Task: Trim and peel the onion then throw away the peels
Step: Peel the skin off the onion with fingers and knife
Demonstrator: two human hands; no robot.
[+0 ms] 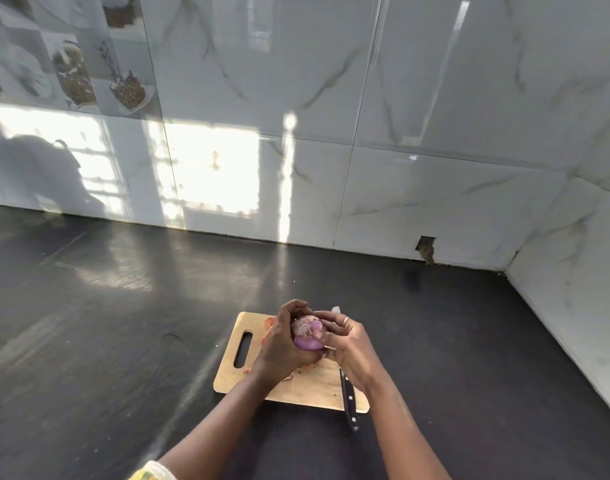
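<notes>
Low in the middle of the frame, both hands hold a purple onion [308, 336] just above a wooden board [296, 388]. The left hand [281, 344] cups it from the left and below, fingers curled over its far side. The right hand [350, 346] closes on its right side, thumb pressed on the skin, with a ring [345, 319] on one finger. The onion's pale, dry end faces up and its lower part is smooth and shiny. Reddish peels [268, 327] lie on the board, just left of the left hand. A knife [350, 400] lies along the board's right edge, its black handle overhanging the near edge. The board sits on a dark counter [123, 323], with a marbled tile wall [435, 116] filling the upper frame
</notes>
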